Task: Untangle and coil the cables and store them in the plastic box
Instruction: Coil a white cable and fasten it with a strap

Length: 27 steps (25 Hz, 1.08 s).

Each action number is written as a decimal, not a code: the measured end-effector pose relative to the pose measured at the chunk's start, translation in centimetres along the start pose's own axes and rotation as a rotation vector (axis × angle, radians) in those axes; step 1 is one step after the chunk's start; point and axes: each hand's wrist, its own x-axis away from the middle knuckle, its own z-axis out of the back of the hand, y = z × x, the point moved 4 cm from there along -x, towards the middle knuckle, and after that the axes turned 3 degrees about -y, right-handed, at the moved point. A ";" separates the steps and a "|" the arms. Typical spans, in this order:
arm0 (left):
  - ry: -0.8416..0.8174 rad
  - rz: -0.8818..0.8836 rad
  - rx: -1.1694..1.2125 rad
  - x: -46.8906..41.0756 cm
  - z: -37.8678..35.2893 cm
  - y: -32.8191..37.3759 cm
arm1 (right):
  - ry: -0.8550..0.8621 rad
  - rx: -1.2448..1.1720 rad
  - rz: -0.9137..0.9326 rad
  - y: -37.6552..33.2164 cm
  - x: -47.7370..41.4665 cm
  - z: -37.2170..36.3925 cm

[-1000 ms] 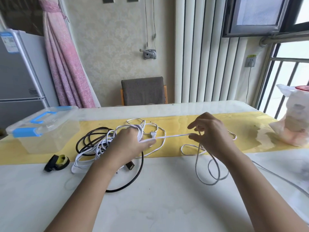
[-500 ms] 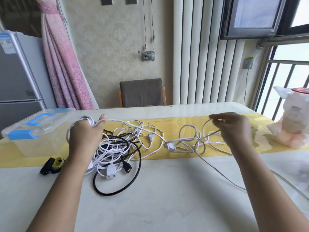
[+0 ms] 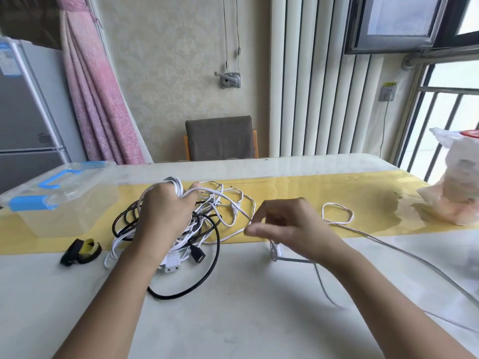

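A person's left hand (image 3: 166, 213) in the middle of the frame grips several loops of white cable (image 3: 178, 189). Below it, a tangle that includes a black cable (image 3: 166, 297) lies on a table (image 3: 233, 327). The right hand (image 3: 293, 229) pinches a single white strand between thumb and fingers. At the left edge sits a clear plastic box (image 3: 51, 218) with blue clips and its lid on. All the cables lie outside it. At the right edge, a plastic bag (image 3: 461, 182) holds pale contents too blurred to identify.
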 end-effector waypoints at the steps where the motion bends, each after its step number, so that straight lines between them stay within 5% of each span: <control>1: 0.006 0.011 0.014 -0.1 0.1 -0.2 | -0.036 0.043 -0.017 0.3 0.0 -0.4; 5: 0.014 0.076 0.154 -0.3 0.2 -0.4 | -0.002 0.435 -0.110 1.9 -0.6 -0.4; 12: -0.038 0.234 0.717 -0.6 0.2 -1.4 | -0.028 0.539 -0.361 4.5 -0.1 0.9; 15: -0.173 0.290 0.872 -0.4 -0.2 -0.7 | 0.113 0.347 -0.347 4.3 -0.7 1.5; 20: -0.695 0.342 0.834 1.4 -1.9 0.9 | 0.229 -0.707 -0.507 5.1 -1.0 1.5; 24: -0.770 0.326 0.831 1.9 -2.3 1.6 | 0.341 -1.068 -0.521 5.9 -1.1 2.5; 27: -0.752 0.366 0.915 1.4 -2.0 1.3 | 0.374 -0.991 -0.550 6.4 -1.0 2.6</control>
